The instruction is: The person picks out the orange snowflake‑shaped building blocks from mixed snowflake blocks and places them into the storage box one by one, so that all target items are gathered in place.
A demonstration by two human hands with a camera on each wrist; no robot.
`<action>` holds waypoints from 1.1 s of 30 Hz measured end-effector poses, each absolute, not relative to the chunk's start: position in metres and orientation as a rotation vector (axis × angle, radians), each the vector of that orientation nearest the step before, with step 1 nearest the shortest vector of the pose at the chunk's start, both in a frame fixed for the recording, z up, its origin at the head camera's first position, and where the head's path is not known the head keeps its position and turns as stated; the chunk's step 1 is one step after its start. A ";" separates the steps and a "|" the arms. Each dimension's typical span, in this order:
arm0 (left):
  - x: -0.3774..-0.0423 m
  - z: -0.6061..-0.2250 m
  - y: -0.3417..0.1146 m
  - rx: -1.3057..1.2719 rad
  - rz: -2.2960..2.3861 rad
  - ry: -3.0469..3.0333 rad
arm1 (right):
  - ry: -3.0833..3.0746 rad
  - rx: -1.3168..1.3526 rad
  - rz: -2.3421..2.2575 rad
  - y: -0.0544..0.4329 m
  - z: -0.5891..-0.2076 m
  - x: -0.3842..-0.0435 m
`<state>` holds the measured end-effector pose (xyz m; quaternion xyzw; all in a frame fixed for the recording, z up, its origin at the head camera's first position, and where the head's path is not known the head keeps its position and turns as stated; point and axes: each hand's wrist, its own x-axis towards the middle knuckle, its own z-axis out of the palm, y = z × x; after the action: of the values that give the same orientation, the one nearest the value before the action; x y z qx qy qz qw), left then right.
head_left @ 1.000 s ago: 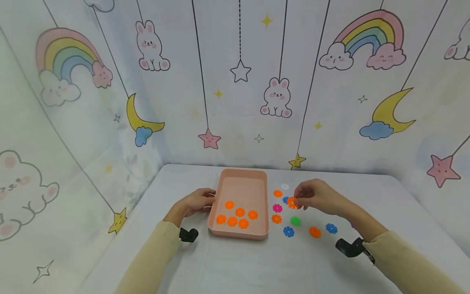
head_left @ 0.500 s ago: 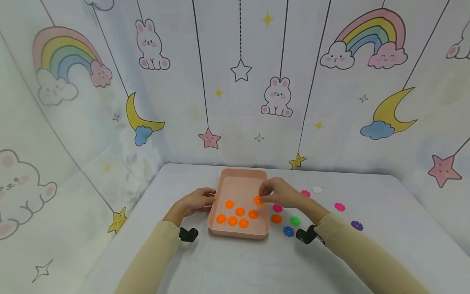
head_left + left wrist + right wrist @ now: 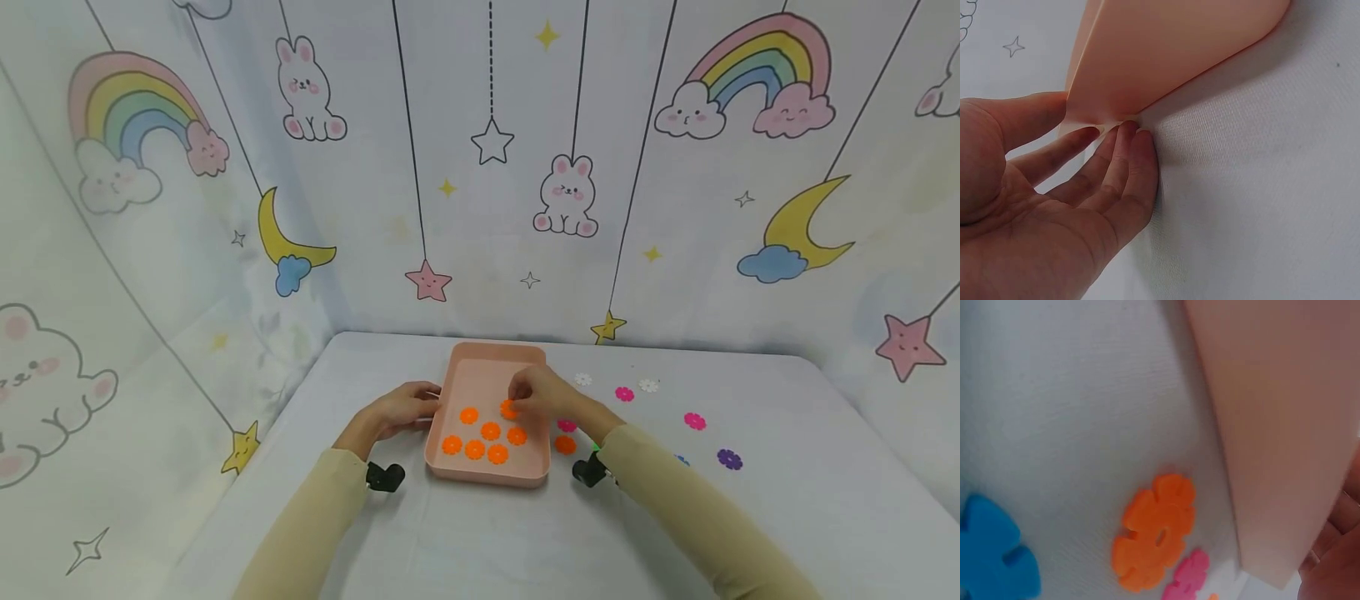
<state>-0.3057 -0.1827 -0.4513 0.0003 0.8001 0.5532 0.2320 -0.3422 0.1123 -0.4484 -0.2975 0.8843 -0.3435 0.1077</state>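
Note:
A shallow pink tray [image 3: 491, 479] lies on the white table, with several orange flower-shaped building discs [image 3: 491, 431] spread over its near half. My left hand [image 3: 401, 408] holds the tray's left side. In the left wrist view the thumb meets the upper rim, and the curled fingers [image 3: 1141, 162] touch the wall low down. Over the tray, my right hand [image 3: 543, 393] pinches one more orange disc [image 3: 508, 409] between thumb and fingers. Only part of that hand [image 3: 1338, 550] shows past the tray wall [image 3: 1272, 437] in the right wrist view, and the pinched disc is hidden there.
Right of the tray lie an orange disc [image 3: 566, 445], pink discs [image 3: 624, 394], white discs [image 3: 648, 386] and a purple disc [image 3: 730, 459]. The right forearm partly covers green and blue discs. A patterned cloth wall [image 3: 487, 217] stands behind the table.
My right hand has carried an orange disc leftward from above the loose discs, over the tray's right rim and into the space above the tray. My left hand has stayed at the tray's side.

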 end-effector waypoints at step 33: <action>-0.309 -0.454 -0.182 -0.018 1.522 2.202 | 2.777 -0.993 -0.961 0.159 -0.424 -0.322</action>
<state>-0.3091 -0.1824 -0.4543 -0.0066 0.8005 0.5534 0.2301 -0.3222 0.1592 -0.4242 -0.3202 0.8951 -0.3097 0.0200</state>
